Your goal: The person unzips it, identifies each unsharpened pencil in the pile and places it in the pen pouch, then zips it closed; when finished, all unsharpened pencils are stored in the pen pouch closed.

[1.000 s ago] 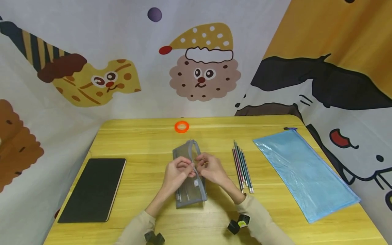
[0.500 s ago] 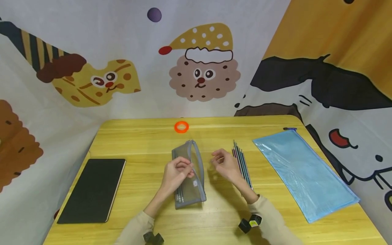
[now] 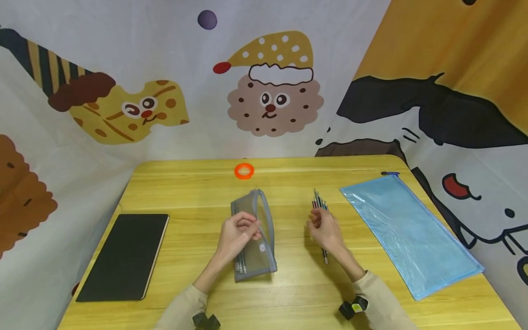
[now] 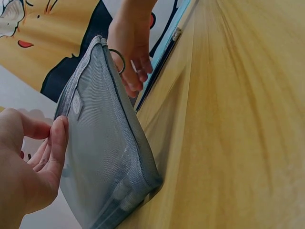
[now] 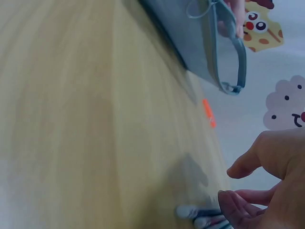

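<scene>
My left hand (image 3: 236,234) pinches the upper edge of a grey mesh pencil case (image 4: 102,143) between thumb and fingertips. The case stands on edge on the table, its zippered mouth gaping toward the right. A ring hangs from the zip side in the left wrist view. Over a bundle of pencils (image 3: 319,200) is my right hand (image 3: 327,230), hiding most of their length. In the right wrist view the right thumb and fingers are spread apart, and the pencil ends (image 5: 202,217) lie just beneath the fingertips.
A black notebook (image 3: 123,256) lies on the left of the wooden table (image 3: 185,183). The blue zip folder (image 3: 412,233) covers the right side. Near the back edge sits an orange ring (image 3: 244,171). A cartoon-print cloth (image 3: 165,36) hangs behind.
My right hand has let go of the pencil case's edge and moved right, over the pencils. The case's mouth has widened. The left hand has kept its pinch.
</scene>
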Demonstrator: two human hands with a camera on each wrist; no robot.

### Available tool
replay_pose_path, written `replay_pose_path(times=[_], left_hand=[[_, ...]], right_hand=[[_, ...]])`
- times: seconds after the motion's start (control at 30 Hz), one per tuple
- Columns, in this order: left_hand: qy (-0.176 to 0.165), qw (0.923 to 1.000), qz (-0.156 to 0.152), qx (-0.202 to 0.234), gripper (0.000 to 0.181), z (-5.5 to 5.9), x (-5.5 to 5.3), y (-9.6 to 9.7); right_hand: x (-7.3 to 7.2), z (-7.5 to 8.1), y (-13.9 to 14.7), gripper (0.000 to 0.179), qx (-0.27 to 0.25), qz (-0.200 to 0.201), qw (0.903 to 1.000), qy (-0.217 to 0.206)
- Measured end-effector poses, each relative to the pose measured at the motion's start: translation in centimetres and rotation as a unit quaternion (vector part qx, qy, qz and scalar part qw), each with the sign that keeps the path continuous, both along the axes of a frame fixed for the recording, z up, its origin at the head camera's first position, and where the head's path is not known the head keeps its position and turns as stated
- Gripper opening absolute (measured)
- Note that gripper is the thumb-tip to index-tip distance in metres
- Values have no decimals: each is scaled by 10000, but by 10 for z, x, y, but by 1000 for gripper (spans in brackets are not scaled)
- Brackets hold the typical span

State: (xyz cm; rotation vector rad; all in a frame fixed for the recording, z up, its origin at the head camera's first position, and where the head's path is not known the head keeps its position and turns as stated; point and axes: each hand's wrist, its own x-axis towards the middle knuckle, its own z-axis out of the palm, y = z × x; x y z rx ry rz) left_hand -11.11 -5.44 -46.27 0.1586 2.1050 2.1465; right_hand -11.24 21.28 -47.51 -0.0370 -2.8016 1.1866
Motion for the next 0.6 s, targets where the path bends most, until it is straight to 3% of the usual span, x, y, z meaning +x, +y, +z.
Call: replay_pose_path(times=[0.23, 0.43, 0.6], left_hand=[[19, 10000, -15, 24, 15, 0, 1, 0], [-46, 10000, -13, 47, 11, -3, 0, -1], [-10, 10000, -21, 63, 13, -2, 0, -1]], right_hand=[[6, -5, 8, 28, 550, -256, 9981, 62], [9, -4, 9, 30, 604, -350, 9975, -121], [9, -5, 11, 30, 656, -365, 9972, -36]])
